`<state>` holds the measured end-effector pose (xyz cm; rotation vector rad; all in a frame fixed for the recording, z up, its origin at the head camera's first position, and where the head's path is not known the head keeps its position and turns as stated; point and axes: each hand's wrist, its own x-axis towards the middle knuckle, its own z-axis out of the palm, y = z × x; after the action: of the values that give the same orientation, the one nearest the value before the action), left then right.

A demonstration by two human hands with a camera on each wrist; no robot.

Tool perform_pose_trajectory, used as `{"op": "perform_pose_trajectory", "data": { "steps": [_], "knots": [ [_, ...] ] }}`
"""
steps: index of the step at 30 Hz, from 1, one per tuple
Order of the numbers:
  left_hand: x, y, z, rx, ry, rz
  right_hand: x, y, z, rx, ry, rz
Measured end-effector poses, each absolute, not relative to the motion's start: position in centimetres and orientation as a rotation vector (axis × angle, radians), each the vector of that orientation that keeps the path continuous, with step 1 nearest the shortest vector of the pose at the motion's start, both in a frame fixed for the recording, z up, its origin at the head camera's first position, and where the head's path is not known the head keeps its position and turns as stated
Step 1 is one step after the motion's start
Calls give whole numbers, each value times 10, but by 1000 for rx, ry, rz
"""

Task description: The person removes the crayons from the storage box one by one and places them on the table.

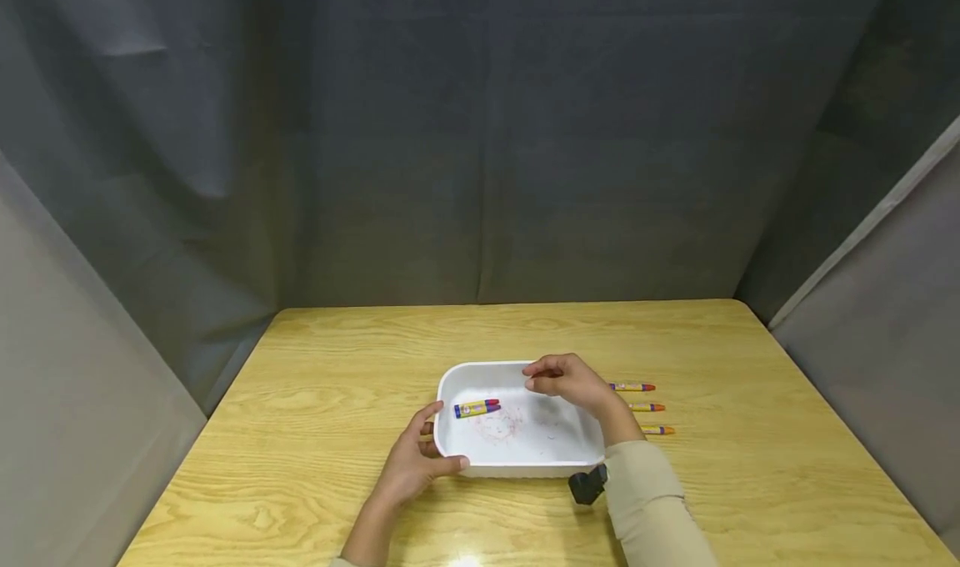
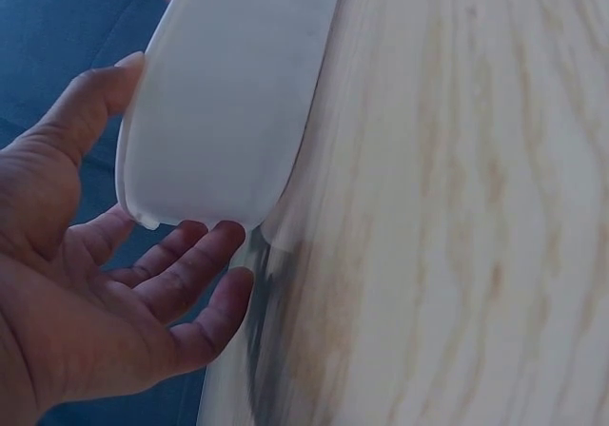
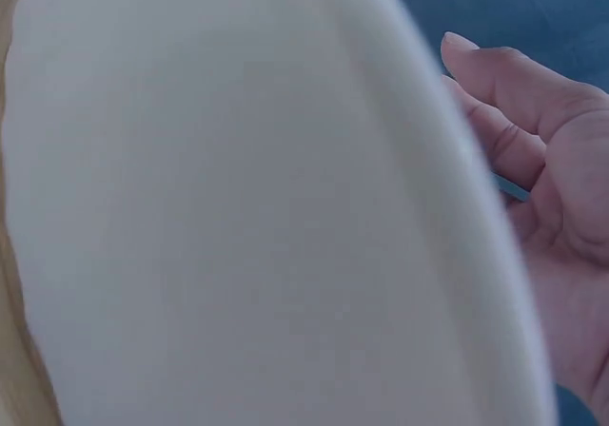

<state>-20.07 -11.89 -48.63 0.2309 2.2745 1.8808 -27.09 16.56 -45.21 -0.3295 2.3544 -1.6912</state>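
Crayons (image 1: 477, 408) are seen lying inside the white tray (image 1: 525, 467), which is steadied at its near-left corner by the open left hand (image 1: 411, 465); the right hand (image 1: 570, 382), loosely curled and empty, hovers above it.

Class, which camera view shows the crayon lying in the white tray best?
The head view: the crayon lies whole in the white tray, label visible. The left wrist view shows only the tray's outer wall, and the right wrist view only blurred tray; neither shows the crayon.
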Motion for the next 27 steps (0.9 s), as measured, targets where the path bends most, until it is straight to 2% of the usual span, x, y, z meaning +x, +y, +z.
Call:
{"op": "perform_pose_trajectory", "data": {
  "steps": [12, 22, 27],
  "knots": [
    [-198, -120, -484, 252, 2288, 1882, -284, 129, -464, -396, 2351, -1633],
    [-197, -117, -484, 269, 2230, 1907, -285, 104, -476, -128, 2302, -1677],
    [-199, -115, -488, 277, 2210, 1916, -286, 101, -484, -78, 2329, -1651]
  ]
}}
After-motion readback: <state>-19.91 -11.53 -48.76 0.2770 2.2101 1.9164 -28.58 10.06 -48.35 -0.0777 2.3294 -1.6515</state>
